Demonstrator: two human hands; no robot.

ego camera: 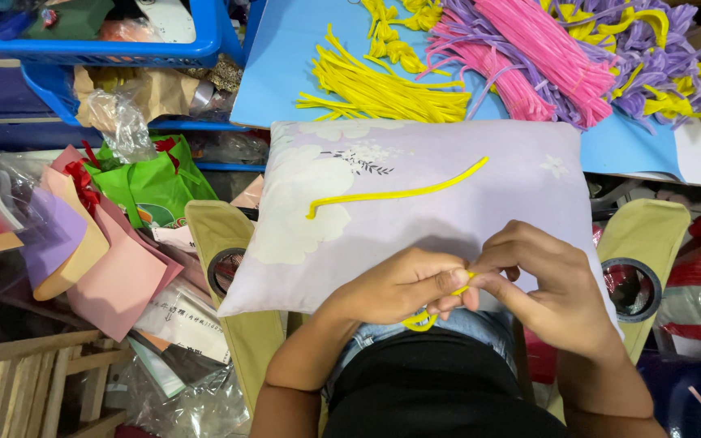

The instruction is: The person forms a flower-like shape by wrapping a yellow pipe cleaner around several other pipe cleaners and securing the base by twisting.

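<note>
While seated, person works at lower centre of frame: left hand (pixel 403 284) and right hand (pixel 541 280) both pinched on short yellow pipe cleaner (pixel 427 318), bent into loop. Likely light, fuzzy, wire-cored, bends easily; best gripped near ends. Second yellow pipe cleaner (pixel 399 193) lies on lilac floral cushion (pixel 529 170) across lap. Blue table (pixel 285 65) above holds yellow, pink, purple bundles (pixel 529 57). Cluttered room, paper bags (pixel 115 268) left.

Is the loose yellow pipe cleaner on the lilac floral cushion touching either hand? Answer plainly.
No, the loose yellow pipe cleaner lies alone on the lilac floral cushion, apart from both hands.
</note>
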